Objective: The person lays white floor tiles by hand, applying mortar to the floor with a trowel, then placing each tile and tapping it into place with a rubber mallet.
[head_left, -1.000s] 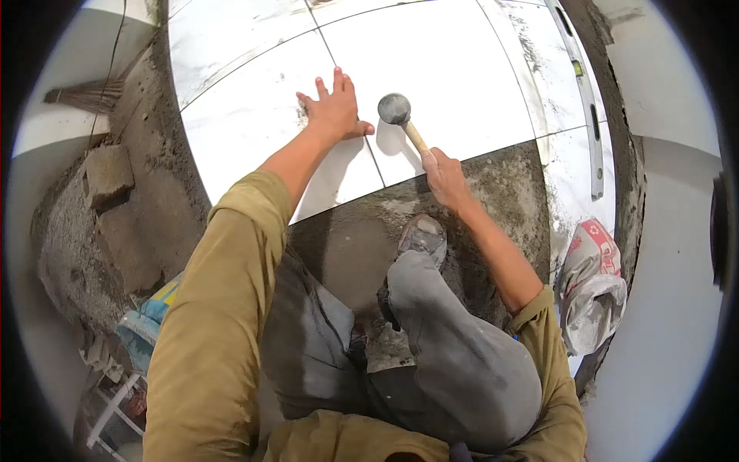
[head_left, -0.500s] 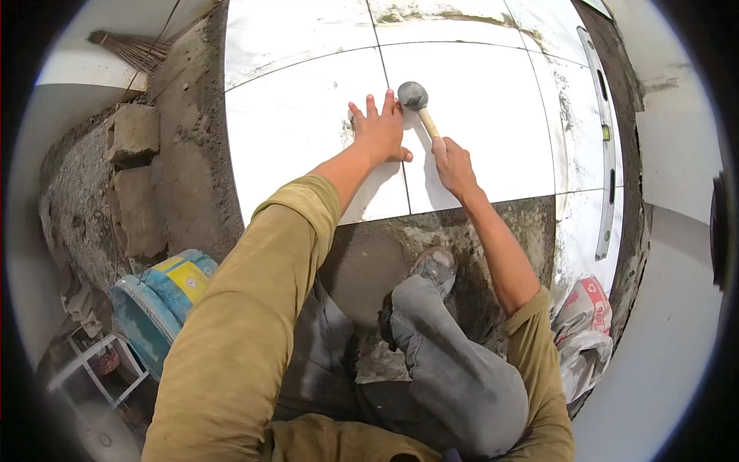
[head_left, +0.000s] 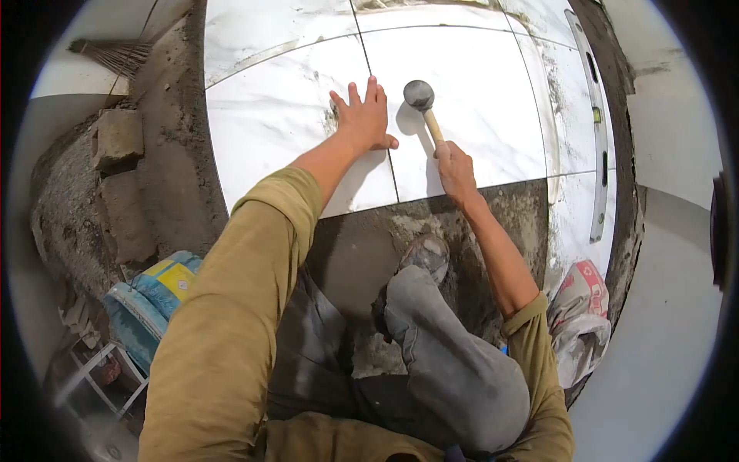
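Observation:
My left hand (head_left: 362, 119) rests with fingers spread on a large white floor tile (head_left: 269, 131), right beside the dark joint line. In my right hand (head_left: 456, 171) is a rubber mallet (head_left: 419, 95), gripped by its pale wooden handle. The mallet's dark grey head is over the neighbouring white tile (head_left: 493, 100), its shadow falling on the tile to the lower left of the head. Both tiles end at a straight front edge, with bare grey mortar below it.
A spirit level (head_left: 595, 115) lies along the tiles at right. Near it stands a red and white sack (head_left: 581, 308). At left are a blue bucket (head_left: 138, 316), concrete blocks (head_left: 119, 138) and a twig broom (head_left: 115, 55). My shoe (head_left: 426, 258) is on the rough ground.
The view has shifted, so the scene sits a little further left and up. The mallet head has moved away from my left hand, widening the gap between them.

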`<act>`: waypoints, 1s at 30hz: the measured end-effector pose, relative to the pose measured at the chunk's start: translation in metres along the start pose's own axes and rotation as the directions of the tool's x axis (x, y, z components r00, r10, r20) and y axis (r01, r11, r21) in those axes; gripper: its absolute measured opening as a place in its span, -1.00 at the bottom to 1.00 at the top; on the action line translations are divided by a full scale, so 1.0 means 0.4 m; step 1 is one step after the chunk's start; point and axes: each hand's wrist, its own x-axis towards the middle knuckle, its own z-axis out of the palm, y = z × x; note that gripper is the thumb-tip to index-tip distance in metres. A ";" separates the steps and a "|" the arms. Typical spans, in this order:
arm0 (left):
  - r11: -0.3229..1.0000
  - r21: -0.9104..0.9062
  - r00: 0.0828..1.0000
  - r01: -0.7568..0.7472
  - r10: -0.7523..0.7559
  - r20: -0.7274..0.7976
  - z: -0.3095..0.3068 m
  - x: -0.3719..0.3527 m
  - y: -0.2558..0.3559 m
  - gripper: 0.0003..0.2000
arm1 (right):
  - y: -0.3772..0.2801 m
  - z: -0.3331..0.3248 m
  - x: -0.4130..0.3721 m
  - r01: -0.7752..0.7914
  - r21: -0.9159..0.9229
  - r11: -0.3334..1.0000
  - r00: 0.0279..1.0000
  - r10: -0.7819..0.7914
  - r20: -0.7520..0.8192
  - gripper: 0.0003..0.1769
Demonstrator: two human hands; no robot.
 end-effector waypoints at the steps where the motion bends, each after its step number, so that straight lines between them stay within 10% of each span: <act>1: 1.000 0.008 1.000 0.000 0.000 -0.002 0.006 -0.004 0.001 0.23 | 0.008 -0.001 -0.025 -0.017 -0.001 1.000 1.000 0.017 0.001 -0.46; 28: 0.999 0.031 1.000 -0.017 0.017 -0.005 0.012 0.004 0.014 0.24 | 0.077 0.005 -0.137 -0.031 0.048 0.998 0.998 0.028 0.063 -0.55; 30: 1.000 -0.018 1.000 0.017 -0.017 0.024 0.022 0.016 0.014 0.30 | 0.126 0.022 -0.121 0.338 -0.301 0.892 0.941 -0.320 0.111 -0.67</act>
